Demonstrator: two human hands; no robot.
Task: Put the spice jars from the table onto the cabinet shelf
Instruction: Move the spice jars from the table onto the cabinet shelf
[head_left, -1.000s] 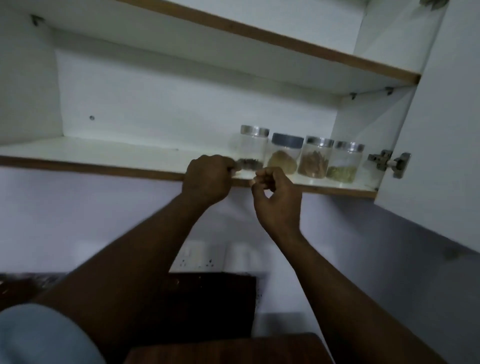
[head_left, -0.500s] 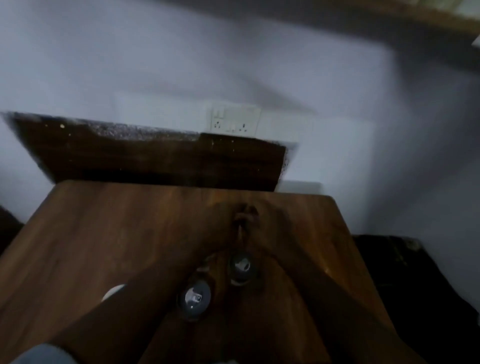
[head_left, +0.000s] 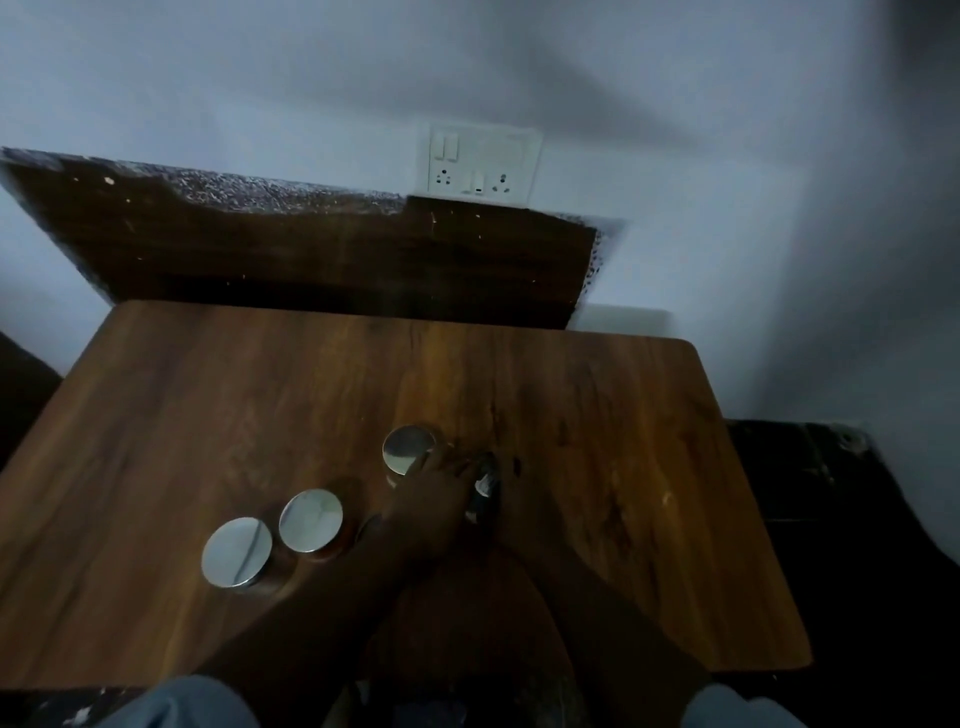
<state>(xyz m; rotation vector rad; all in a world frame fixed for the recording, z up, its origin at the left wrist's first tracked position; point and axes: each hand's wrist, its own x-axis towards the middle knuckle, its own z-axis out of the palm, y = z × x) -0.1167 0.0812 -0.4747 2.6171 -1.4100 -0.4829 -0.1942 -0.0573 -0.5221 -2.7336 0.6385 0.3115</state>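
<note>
Closing both hands around a small dim jar with a glinting metal lid (head_left: 485, 486) at the middle of the brown wood-grain table (head_left: 208, 395): left hand (head_left: 431, 493) pressing on its near-left side, right hand (head_left: 524, 504) on its right, fingers wrapping it so that most of the glass is hidden. Standing just beyond the left fingertips, touching or nearly so, a round jar with a shiny silver lid (head_left: 409, 450). Sitting off to the near left of the grip, well apart from it, two more silver-lidded round jars, the nearer one (head_left: 310, 520) and the farther one (head_left: 237, 552), side by side and almost touching each other. Crowding the held jar only on its far-left side; staying bare on the tabletop to the right of the right hand. Showing no readable label or writing on any lid. Hiding all contents under lids and in dim light. Hanging on the pale wall beyond the grip, a white switch-and-socket plate (head_left: 480, 163), above a dark speckled slab (head_left: 322, 249).
</note>
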